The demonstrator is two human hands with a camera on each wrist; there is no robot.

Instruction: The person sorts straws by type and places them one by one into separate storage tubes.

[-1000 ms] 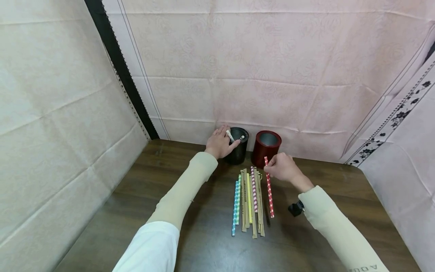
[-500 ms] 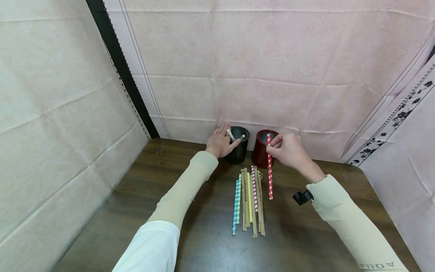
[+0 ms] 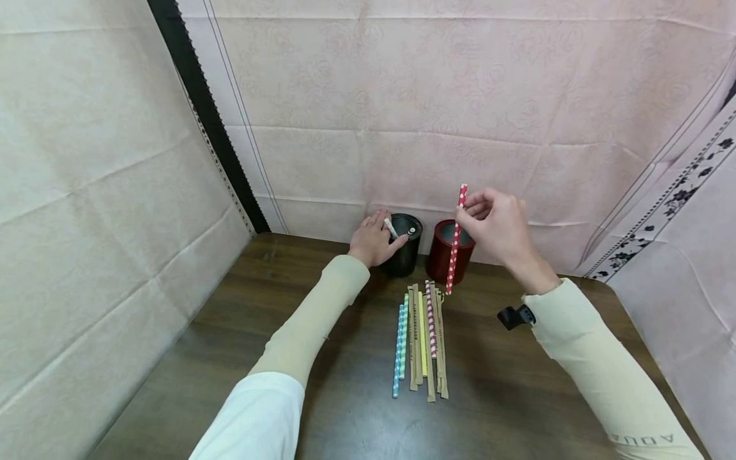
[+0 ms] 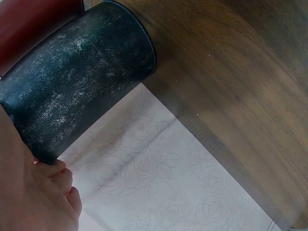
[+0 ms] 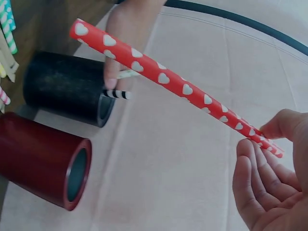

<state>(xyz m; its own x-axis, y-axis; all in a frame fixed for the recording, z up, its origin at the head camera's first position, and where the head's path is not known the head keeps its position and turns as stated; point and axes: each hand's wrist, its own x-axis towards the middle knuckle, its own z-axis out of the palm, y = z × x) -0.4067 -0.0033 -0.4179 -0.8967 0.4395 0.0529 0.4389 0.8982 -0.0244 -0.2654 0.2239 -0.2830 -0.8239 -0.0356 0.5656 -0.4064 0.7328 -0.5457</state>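
Several straws [image 3: 422, 335] lie nearest us on the wooden table [image 3: 322, 409]. Beyond, the right hand [image 3: 499, 223] pinches a raised red paper straw [image 3: 453, 255] near the red cup [image 3: 438, 259]; only the right wrist view shows us clear white hearts. The left hand [image 3: 370, 241] grips the rim of the black cup [image 3: 400, 263].

Pale creased cloth [image 3: 448, 83] behind a brown wood-grained table [image 3: 494, 409]

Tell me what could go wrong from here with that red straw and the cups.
The right hand pinches the red straw near one end, so it might swing or slip. Its free end is outside the red cup and could miss the opening. The left hand touches the black cup and might tip it.
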